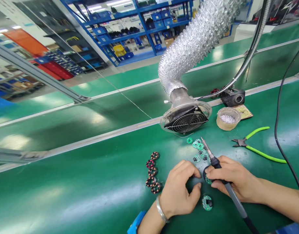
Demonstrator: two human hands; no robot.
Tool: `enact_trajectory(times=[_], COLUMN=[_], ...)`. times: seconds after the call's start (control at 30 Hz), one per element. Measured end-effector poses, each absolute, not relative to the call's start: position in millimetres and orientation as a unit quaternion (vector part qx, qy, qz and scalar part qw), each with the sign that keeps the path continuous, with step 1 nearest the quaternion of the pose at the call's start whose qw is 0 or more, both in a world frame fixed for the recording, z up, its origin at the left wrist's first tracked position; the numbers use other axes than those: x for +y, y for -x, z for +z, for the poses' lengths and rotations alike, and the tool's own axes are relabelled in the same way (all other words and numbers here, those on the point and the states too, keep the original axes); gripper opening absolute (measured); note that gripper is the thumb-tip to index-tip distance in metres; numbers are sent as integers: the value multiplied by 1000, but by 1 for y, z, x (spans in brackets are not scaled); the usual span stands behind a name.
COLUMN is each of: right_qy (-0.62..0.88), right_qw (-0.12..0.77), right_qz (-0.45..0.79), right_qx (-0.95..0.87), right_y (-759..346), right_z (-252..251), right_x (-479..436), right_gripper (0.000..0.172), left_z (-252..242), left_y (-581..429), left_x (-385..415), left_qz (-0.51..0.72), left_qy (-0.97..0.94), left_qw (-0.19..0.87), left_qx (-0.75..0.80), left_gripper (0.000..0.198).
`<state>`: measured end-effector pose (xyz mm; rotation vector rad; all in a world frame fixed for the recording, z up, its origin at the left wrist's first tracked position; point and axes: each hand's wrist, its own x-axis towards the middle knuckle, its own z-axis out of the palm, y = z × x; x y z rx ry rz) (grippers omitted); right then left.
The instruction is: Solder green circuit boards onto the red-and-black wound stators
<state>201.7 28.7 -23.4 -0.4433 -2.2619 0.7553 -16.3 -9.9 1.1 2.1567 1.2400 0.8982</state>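
Observation:
My right hand [234, 178] grips a soldering iron [215, 162], its bare metal tip pointing up and away from me. Under the same fingers is a dark round part with a green circuit board [208, 179], partly hidden by them. My left hand [181, 190] is just left of it, thumb and forefinger apart, with nothing visible between them. Near the left thumb a ring-shaped green circuit board [207, 203] with a black component lies on the bench. Beyond the iron's tip are several small green ring boards [200, 146]. Left of my left hand stands a row of copper-wound coils [152, 171].
A fume extractor [188, 120] on a silver flexible duct [185, 48] hangs over the green bench [78, 195]. To the right are green-handled cutters [256, 143], a round tub [226, 126] of silvery bits, a black holder [232, 97] and a black cable [277, 113].

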Motion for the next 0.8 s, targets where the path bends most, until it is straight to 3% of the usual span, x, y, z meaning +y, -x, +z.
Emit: enact_trajectory(times=[0.17,0.3,0.47,0.8], right_qy=[178,187,185,172], right_qw=[345,335,317,293], right_qz=[270,256,268,314], right_qx=[-881,-887,-891,-887], right_y=[-204,-205,-206,-206], right_z=[-22,-19,-16,-8], right_x=[30,30,32,36], right_gripper=[24,30,24,21], left_z=[-13,-22,-20,-10], left_y=[9,1,-3,12], left_x=[-10,-13,-18,-11], left_qz=[297,318,332,327], left_qy=[-786,-774,-755,-756], left_qw=[257,246,217,312], left_qx=[477,489,523,474], left_gripper=[26,17,14,6])
